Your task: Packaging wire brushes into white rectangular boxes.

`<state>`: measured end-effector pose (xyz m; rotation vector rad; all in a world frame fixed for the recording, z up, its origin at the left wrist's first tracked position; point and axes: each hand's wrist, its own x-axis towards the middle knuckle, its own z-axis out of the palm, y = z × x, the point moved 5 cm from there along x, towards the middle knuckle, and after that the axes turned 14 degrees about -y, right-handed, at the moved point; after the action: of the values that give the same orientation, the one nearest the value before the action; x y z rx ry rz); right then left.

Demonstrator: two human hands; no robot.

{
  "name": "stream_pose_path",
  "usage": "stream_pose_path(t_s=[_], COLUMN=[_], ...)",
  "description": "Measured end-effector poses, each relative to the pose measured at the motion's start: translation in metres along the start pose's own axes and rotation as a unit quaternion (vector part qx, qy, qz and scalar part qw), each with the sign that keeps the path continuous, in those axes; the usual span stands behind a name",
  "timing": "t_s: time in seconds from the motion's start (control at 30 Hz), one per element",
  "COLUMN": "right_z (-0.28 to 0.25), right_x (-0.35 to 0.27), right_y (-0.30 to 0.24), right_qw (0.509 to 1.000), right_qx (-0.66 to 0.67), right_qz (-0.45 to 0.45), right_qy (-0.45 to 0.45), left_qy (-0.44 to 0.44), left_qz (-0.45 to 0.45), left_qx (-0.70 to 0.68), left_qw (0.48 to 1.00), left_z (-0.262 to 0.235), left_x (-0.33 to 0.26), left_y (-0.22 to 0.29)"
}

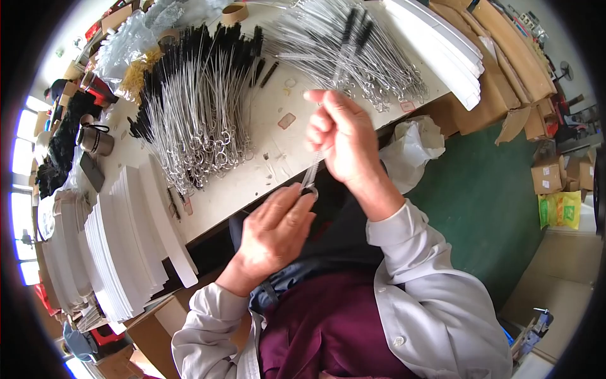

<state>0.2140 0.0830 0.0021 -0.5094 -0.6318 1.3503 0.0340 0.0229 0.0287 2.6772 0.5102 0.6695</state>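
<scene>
My right hand is raised above the front edge of the table, its fingers curled round a thin bundle of wire-handled brushes. Lower and to the left, my left hand has its fingers closed on the looped ends of the same bundle. Two black bristle heads appear beyond my right hand, over the far pile; blur leaves it unclear whether they belong to the held brushes. A large heap of wire brushes with black bristles lies left of my hands, their ring ends toward me.
Another pile of wire brushes covers the far right of the table. Stacked white strips stand at the left, more white strips at the right. A metal mug, a clear plastic bag and cardboard boxes are around.
</scene>
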Motion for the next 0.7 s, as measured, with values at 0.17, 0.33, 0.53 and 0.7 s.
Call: stream_pose_path(t_s=[0.17, 0.33, 0.53, 0.7], right_z=[-0.08, -0.11, -0.124, -0.13], right_x=[-0.016, -0.032, -0.041, -0.042], right_y=[-0.061, -0.082, -0.082, -0.078], right_qw=[0.991, 0.978, 0.974, 0.976], right_qx=[-0.043, -0.042, -0.001, 0.0], right_qz=[-0.054, -0.088, -0.095, -0.112], right_qy=[0.117, 0.187, 0.208, 0.187], left_qy=[-0.019, -0.016, -0.043, -0.069], left_qz=[-0.026, -0.102, -0.131, -0.145], left_qx=[-0.098, -0.089, 0.057, 0.13], left_qw=[0.995, 0.991, 0.989, 0.978], left_z=[0.034, 0.069, 0.102, 0.117], left_x=[0.035, 0.085, 0.153, 0.164], left_y=[-0.003, -0.035, -0.048, -0.062])
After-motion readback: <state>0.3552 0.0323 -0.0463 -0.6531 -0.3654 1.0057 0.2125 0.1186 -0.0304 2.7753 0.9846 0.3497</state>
